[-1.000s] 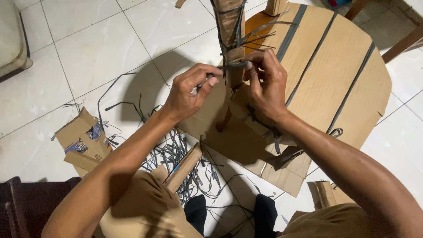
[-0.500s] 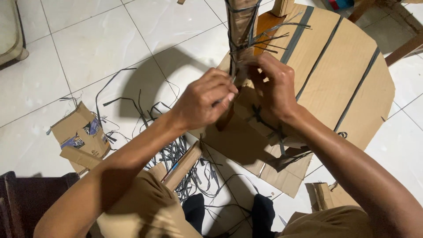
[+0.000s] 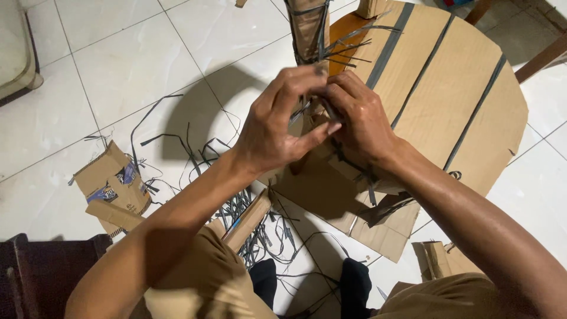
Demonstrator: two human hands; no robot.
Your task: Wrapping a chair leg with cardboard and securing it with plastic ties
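- The left hand (image 3: 277, 133) and right hand (image 3: 359, 121) meet, touching, at a cardboard-wrapped post (image 3: 309, 29) bound with dark plastic straps (image 3: 348, 44).
- Both hands pinch a strap end (image 3: 298, 112) between fingertips, just below the binding.
- Behind the post lies a large round cardboard panel (image 3: 455, 88) with dark stripes.
- Cut strap scraps (image 3: 248, 212) and a torn cardboard piece (image 3: 109, 186) litter the white tile floor (image 3: 118, 65).

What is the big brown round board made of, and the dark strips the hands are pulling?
The big brown round board looks like matte corrugated cardboard: faint ribbing, raw cut edges. The thin dark grey strips seem to be plastic strapping, stiff and slightly glossy, though that is unsure. Both the left hand and right hand pinch them.
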